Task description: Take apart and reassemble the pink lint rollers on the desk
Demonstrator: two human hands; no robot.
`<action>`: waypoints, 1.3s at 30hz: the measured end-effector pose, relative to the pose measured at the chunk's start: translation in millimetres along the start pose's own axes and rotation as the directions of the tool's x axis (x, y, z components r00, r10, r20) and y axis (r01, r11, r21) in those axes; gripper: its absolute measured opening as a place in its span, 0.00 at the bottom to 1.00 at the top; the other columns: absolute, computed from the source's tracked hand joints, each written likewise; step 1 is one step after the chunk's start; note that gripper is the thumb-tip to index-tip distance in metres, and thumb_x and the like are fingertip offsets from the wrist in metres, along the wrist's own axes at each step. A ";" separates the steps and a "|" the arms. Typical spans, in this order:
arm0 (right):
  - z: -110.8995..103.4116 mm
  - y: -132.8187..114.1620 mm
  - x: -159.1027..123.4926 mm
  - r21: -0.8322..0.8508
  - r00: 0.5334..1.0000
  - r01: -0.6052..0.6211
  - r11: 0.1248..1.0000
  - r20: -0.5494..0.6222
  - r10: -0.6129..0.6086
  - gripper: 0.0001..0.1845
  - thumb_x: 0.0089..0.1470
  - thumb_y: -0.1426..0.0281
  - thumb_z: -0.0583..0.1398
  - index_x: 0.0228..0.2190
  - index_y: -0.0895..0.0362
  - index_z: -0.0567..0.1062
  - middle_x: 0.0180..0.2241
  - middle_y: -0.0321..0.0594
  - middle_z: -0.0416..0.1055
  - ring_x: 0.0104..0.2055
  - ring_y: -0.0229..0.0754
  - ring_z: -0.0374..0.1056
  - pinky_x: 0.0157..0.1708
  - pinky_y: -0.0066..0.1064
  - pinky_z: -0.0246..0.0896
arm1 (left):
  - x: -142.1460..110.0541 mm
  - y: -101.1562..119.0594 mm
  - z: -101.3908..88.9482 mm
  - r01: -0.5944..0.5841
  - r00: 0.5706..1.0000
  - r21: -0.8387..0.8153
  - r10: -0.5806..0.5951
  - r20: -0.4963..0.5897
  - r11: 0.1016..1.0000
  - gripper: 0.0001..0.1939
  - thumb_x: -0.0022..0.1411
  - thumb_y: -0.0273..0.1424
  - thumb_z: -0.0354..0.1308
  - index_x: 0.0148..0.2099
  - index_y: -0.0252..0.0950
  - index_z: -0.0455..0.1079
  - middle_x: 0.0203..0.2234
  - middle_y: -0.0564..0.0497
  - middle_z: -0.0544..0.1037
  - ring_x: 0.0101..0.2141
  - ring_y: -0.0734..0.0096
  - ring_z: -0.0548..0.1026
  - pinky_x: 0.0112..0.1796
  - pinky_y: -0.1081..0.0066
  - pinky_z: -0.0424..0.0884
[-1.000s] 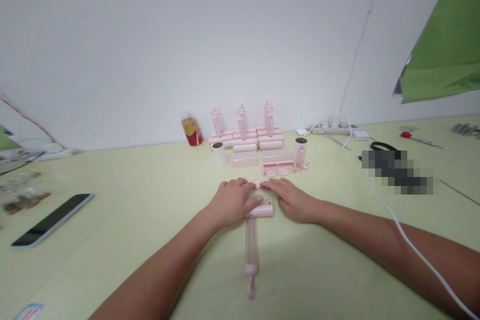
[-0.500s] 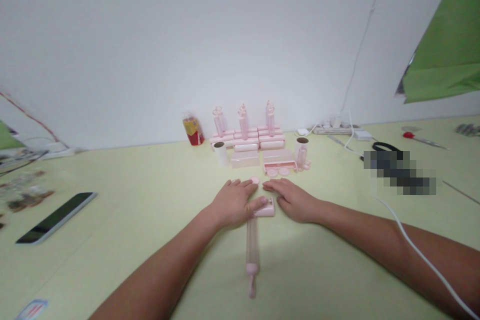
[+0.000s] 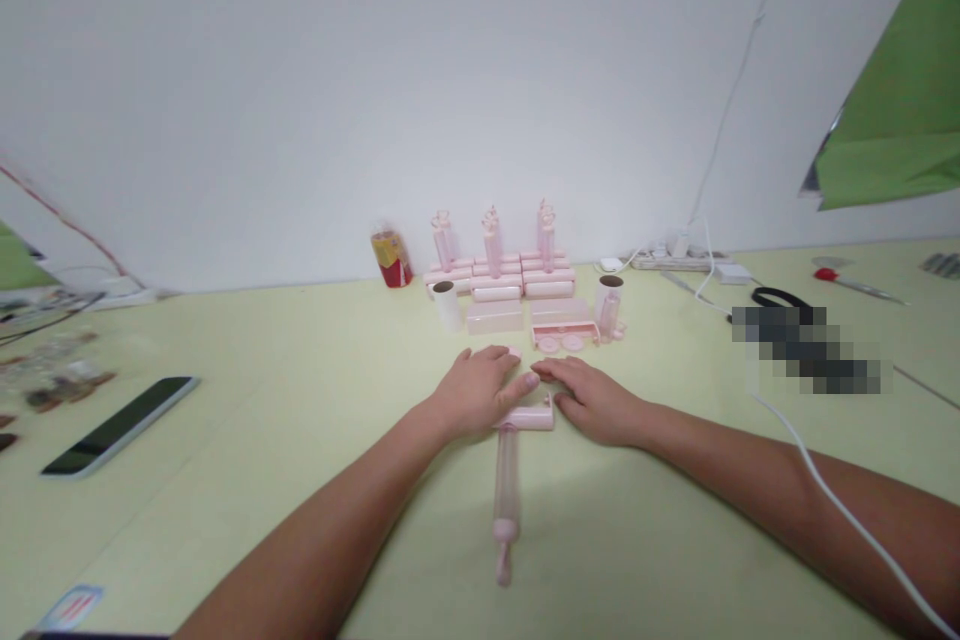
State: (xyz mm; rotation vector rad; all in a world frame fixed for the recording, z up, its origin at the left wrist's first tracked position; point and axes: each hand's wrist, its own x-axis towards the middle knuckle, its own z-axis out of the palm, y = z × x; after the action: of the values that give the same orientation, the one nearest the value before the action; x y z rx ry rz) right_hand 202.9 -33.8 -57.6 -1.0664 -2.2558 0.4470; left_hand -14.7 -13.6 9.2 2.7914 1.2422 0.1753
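Note:
My left hand (image 3: 480, 388) lies palm down with its fingers stretched out and the thumb apart. Its fingertips reach a small pale pink round piece (image 3: 514, 353). Below the thumb is a pink bar-shaped part (image 3: 534, 418), partly covered by that hand. A clear pinkish tube (image 3: 507, 475) with a pink looped end extends from the bar toward me. Just right of the bar, my right hand (image 3: 592, 400) rests on the table with fingers extended, grasping nothing visible.
Behind the hands stand clear pink boxes (image 3: 495, 318), an open pink frame (image 3: 564, 330) with round discs, and two white paper-wound rolls (image 3: 447, 306). Several pink rollers (image 3: 547, 289) are stacked by the wall. A phone (image 3: 120, 427) lies left; a white cable (image 3: 832, 490) crosses my right forearm.
My left thumb has lifted off the pink bar and moved up, showing more of it. The right hand stays in place. The whole view has shifted slightly.

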 end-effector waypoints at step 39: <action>-4.7 -30.1 -12.7 0.070 0.995 0.024 0.997 -0.098 -0.017 0.10 0.55 0.76 0.56 0.41 0.57 0.70 0.37 0.43 0.70 0.40 0.46 0.66 0.42 0.36 0.60 | -12.9 27.0 5.0 0.160 0.980 -0.981 0.137 0.144 -0.112 0.21 0.57 0.35 0.66 0.50 0.32 0.67 0.36 0.43 0.79 0.33 0.64 0.79 0.35 0.67 0.75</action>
State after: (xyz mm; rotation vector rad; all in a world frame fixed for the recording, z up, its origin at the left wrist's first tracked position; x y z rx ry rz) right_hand 194.7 -62.3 -42.9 -1.0070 -2.1477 0.4534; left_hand -2.7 -41.5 6.6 1.2525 0.4998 0.5442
